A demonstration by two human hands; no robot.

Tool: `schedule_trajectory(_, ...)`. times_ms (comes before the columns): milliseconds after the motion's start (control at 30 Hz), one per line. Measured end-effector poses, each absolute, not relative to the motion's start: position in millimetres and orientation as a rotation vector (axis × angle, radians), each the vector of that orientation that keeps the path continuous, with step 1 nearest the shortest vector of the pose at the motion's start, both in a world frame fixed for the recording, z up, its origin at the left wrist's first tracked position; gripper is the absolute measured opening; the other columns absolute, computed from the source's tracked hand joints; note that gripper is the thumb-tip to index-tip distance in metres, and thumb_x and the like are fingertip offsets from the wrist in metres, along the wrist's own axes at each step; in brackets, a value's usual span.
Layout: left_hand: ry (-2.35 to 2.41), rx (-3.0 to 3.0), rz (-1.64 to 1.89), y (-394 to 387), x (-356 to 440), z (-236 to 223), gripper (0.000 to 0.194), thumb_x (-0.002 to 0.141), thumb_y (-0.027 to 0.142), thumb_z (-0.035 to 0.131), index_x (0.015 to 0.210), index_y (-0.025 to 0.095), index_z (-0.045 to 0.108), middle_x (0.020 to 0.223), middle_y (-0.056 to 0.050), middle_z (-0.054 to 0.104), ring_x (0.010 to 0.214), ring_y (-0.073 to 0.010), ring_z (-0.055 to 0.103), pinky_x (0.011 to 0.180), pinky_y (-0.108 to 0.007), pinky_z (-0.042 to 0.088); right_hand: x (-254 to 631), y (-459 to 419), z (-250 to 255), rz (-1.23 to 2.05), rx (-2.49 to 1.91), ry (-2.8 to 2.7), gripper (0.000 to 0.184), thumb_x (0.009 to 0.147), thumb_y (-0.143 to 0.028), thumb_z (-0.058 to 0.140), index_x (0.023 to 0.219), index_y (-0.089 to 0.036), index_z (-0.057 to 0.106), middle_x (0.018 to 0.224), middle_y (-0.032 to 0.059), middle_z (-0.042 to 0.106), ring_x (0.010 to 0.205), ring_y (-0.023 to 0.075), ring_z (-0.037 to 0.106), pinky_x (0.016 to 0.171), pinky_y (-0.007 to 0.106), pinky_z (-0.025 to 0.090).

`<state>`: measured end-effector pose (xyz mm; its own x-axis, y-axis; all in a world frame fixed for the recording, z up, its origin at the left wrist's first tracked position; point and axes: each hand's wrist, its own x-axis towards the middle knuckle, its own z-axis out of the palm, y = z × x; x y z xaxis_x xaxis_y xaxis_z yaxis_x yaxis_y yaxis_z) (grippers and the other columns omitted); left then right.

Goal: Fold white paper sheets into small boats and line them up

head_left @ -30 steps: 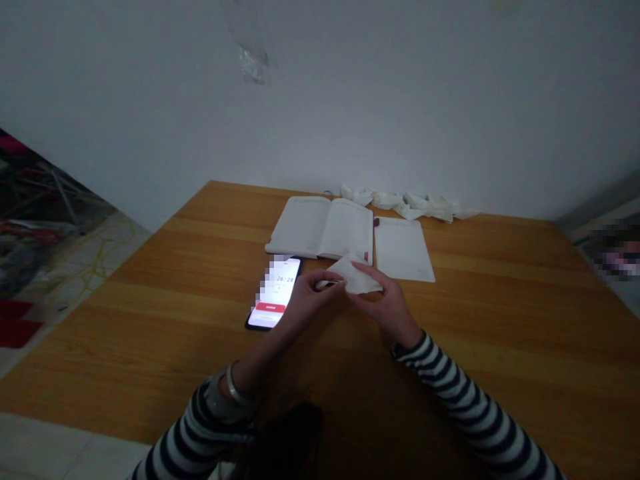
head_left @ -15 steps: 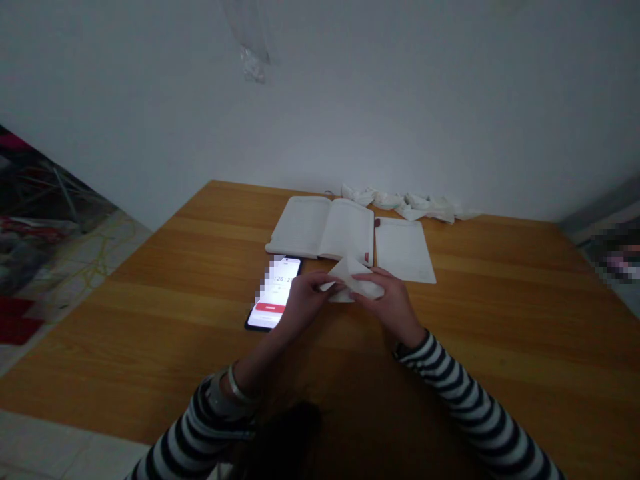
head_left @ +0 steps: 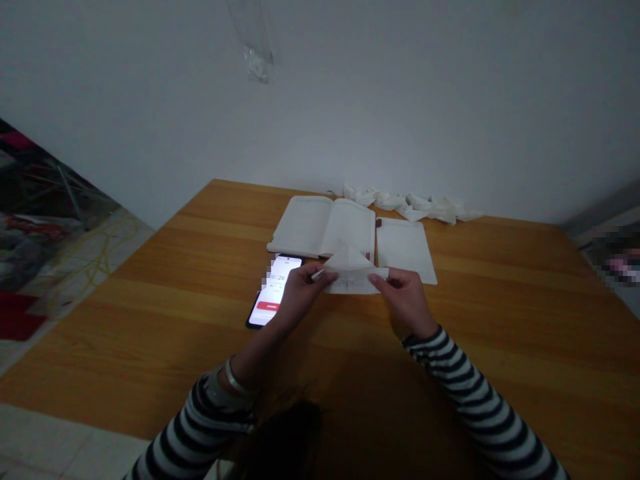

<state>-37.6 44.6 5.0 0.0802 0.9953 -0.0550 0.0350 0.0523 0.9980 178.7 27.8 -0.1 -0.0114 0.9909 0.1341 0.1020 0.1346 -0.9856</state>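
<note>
A folded sheet of white paper [head_left: 350, 270] is held above the table, its peak pointing away from me and a straight band along its near edge. My left hand [head_left: 306, 285] pinches its left corner between thumb and fingers. At the opposite corner, my right hand [head_left: 403, 293] pinches the paper, thumb on top. Just beyond the paper lies an open notebook [head_left: 310, 223] with blank-looking pages. Beside it on the right rests a loose white sheet [head_left: 406, 250]. A phone with a lit timer screen [head_left: 273, 293] lies left of my left hand, which partly covers it.
Several crumpled or folded white papers [head_left: 410, 205] line the table's back edge against the wall. The wooden table [head_left: 500, 300] spreads out on both sides. A clear plastic bag [head_left: 257, 63] hangs on the wall. Red items [head_left: 20, 317] lie on the floor at left.
My hands have moved apart, and the paper between them has been spread from a bunched fold into a wide, flat peaked shape. The notebook, loose sheet and phone stay in place.
</note>
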Motion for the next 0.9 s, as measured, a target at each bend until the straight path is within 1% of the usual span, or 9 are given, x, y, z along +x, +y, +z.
schedule_trajectory(133,1.139,1.15,1.126,42,-35,2,0.04,0.084,0.055,0.062,0.095,0.017,0.069,0.077,-0.002,0.069,0.068,-0.0161,0.062,0.062,-0.026,0.051,171,26,-4,1.153,-1.154,-1.207,0.032,0.076,-0.052,0.073,0.083,-0.021,0.076,0.081,0.0036,0.076,0.076,0.024,0.07,0.078,0.042,0.057)
schedule_trajectory(200,1.142,1.195,1.135,41,-33,3,0.04,0.088,0.054,0.055,0.101,0.018,0.068,0.083,-0.003,0.07,0.073,-0.0167,0.062,0.064,-0.026,0.051,169,25,-5,1.15,-1.184,-1.119,0.032,0.076,-0.051,0.073,0.083,-0.02,0.076,0.078,0.0038,0.075,0.073,0.0231,0.069,0.075,0.041,0.056)
schedule_trajectory(267,1.15,1.265,1.147,40,-31,5,0.037,0.089,0.051,0.056,0.104,0.018,0.067,0.087,-0.003,0.071,0.076,-0.0169,0.062,0.066,-0.026,0.051,167,24,-5,1.127,-1.208,-1.053,0.029,0.073,-0.048,0.077,0.078,-0.019,0.073,0.074,0.0033,0.073,0.067,0.0207,0.066,0.068,0.037,0.055)
schedule_trajectory(333,1.164,1.306,1.148,39,-29,6,0.034,0.085,0.048,0.064,0.1,0.018,0.066,0.087,-0.003,0.07,0.076,-0.0172,0.063,0.067,-0.026,0.051,165,24,-5,1.114,-1.219,-1.024,0.028,0.068,-0.043,0.081,0.07,-0.019,0.068,0.068,0.0013,0.07,0.06,0.0176,0.062,0.061,0.033,0.052)
schedule_trajectory(500,1.339,1.295,1.148,36,-23,1,0.038,0.064,0.044,0.083,0.064,0.018,0.055,0.067,0.001,0.063,0.065,-0.0154,0.059,0.057,-0.024,0.047,153,20,-7,0.985,-1.274,-1.128,0.038,0.065,-0.041,0.082,0.06,-0.022,0.049,0.055,-0.0045,0.053,0.052,0.0135,0.049,0.049,0.025,0.041)
schedule_trajectory(667,1.35,1.281,1.171,25,-16,-3,0.038,0.064,0.04,0.083,0.065,0.019,0.053,0.066,0.003,0.06,0.062,-0.0133,0.058,0.054,-0.022,0.046,142,12,-6,0.703,-1.377,-1.237,0.04,0.066,-0.042,0.081,0.071,-0.023,0.046,0.066,-0.0037,0.052,0.061,0.0154,0.048,0.055,0.026,0.041)
schedule_trajectory(733,1.316,1.278,1.205,24,-15,-2,0.035,0.065,0.038,0.083,0.072,0.019,0.054,0.068,0.003,0.06,0.061,-0.0127,0.058,0.054,-0.021,0.047,141,10,-2,0.654,-1.374,-1.265,0.036,0.07,-0.041,0.078,0.072,-0.023,0.046,0.067,-0.0036,0.051,0.063,0.0163,0.049,0.059,0.027,0.043)
schedule_trajectory(800,1.265,1.262,1.241,25,-16,1,0.038,0.066,0.036,0.083,0.088,0.02,0.057,0.074,0.003,0.064,0.063,-0.0131,0.06,0.055,-0.022,0.049,143,10,2,0.652,-1.35,-1.296,0.029,0.076,-0.039,0.072,0.074,-0.023,0.048,0.07,-0.0025,0.052,0.068,0.0175,0.052,0.065,0.029,0.045)
schedule_trajectory(900,1.19,1.211,1.2,30,-20,7,0.06,0.067,0.037,0.084,0.118,0.022,0.056,0.088,-0.001,0.071,0.069,-0.0155,0.065,0.062,-0.025,0.053,150,11,7,0.773,-1.284,-1.335,0.02,0.08,-0.037,0.067,0.083,-0.024,0.053,0.084,0.0019,0.06,0.08,0.0207,0.058,0.069,0.031,0.048)
